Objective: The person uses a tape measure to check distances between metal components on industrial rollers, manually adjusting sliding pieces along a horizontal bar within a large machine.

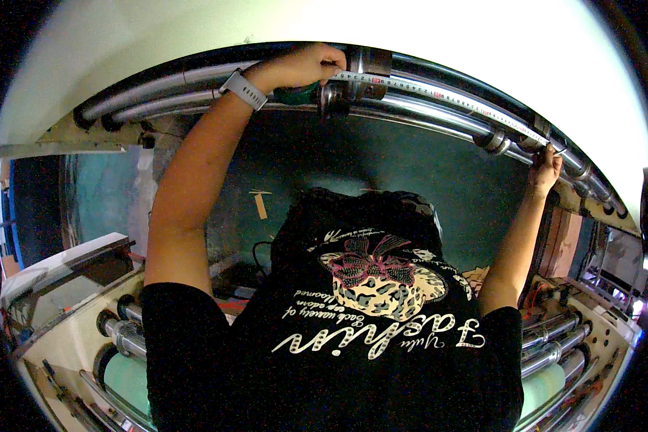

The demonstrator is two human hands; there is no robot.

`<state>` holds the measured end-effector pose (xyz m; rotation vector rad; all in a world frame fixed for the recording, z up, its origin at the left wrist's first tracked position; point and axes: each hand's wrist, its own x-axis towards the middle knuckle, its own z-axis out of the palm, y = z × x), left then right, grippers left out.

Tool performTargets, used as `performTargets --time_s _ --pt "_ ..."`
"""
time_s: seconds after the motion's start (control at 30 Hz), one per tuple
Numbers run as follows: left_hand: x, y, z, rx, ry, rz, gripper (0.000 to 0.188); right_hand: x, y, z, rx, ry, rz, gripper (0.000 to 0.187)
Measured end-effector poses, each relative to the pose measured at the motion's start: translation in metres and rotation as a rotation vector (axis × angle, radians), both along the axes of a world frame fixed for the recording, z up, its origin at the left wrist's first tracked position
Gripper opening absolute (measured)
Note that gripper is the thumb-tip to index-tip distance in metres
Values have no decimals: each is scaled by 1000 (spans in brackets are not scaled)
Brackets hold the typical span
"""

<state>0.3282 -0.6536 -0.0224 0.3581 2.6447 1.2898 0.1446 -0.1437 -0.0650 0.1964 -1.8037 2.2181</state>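
A white measuring tape (pixel 450 97) is stretched along the upper steel rollers of a machine. My left hand (pixel 313 63), with a light watch (pixel 243 89) on its wrist, is closed with its fingertips on the tape's left end, beside a dark collar (pixel 371 72). Below this hand a dark green rounded thing (pixel 299 95) shows in part; I cannot make out what it is. Farther right, my right hand (pixel 547 170) pinches the tape near a ring on the rollers. Something small and shiny by its fingertips is too small to name.
Chrome rollers (pixel 428 115) with dark collars run in an arc across the top, under a pale machine cover (pixel 446 32). More rollers (pixel 126 335) and a light green roll (pixel 126 378) stand at the lower left, with similar ones at the lower right. A tan scrap (pixel 261 207) lies below.
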Motion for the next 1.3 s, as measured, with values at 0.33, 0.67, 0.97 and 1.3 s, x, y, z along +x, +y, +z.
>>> performTargets --time_s 0.33,0.67,0.97,1.3 --pt "-1 -1 0 -21 20 -23 9 -13 21 -12 8 -47 58 9" --pt "-1 -2 2 -73 -25 -24 12 -3 7 -1 51 -28 15 17" --pt "1 -2 2 -36 6 -32 11 -11 17 -10 78 -39 41 17" --pt "3 3 8 -39 19 -13 10 -15 27 -11 42 -38 77 16"
